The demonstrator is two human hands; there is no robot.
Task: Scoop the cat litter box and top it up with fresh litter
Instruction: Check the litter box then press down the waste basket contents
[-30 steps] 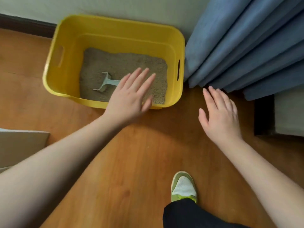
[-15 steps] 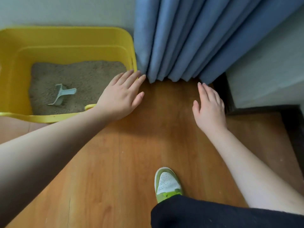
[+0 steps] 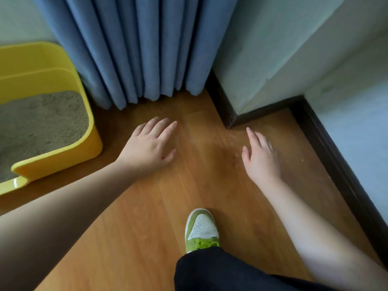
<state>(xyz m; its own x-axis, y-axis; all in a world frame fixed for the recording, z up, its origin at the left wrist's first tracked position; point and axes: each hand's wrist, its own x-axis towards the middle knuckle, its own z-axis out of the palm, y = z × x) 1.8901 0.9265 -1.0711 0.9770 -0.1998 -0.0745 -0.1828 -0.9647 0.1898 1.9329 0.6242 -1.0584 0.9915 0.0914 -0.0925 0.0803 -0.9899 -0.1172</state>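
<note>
Both hands hang empty, left hand (image 3: pixel 150 147) and right hand (image 3: pixel 260 157) spread flat over the wood floor (image 3: pixel 147 217), apparently for balance, with the yellow litter box (image 3: pixel 84 131) off at nine o'clock and the scoop out of sight.

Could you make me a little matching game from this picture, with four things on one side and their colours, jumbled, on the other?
Things:
1. litter box
2. curtain
3. shoe
4. skirting board

Colours:
A. green and white
B. dark brown
C. yellow
D. blue

Pairs: 1-C, 2-D, 3-A, 4-B.

The litter box sits at the left edge with grey litter inside. The curtain hangs behind it, down to the wooden floor. The shoe is near the bottom middle, and the skirting board runs along the wall on the right.
</note>
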